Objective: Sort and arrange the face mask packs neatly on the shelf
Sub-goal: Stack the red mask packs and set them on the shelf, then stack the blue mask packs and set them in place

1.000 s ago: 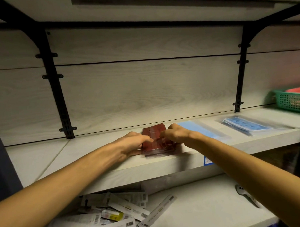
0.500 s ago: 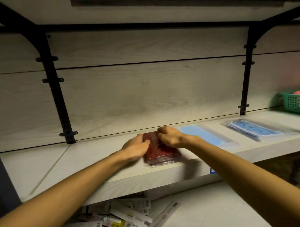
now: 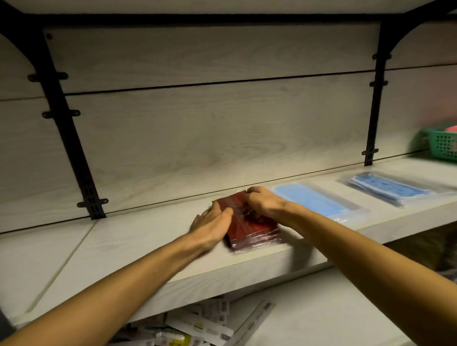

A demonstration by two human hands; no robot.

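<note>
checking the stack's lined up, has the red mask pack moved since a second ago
Yes. The red mask pack was tilted up off the shelf; it now lies flat beside the light blue pack, under both hands.

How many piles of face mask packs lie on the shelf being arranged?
3: the red pile under both hands, the light blue pile beside it, the darker blue pile farther right. The green basket may hold more.

A dark red plastic-wrapped mask pack (image 3: pixel 252 225) lies on the pale grey wood-grain shelf (image 3: pixel 136 243), beside 2 light blue packs (image 3: pixel 311 201) (image 3: pixel 386 189). A green mesh basket (image 3: pixel 448 148) holds something red; the brackets (image 3: pixel 65 121) are black.
</note>
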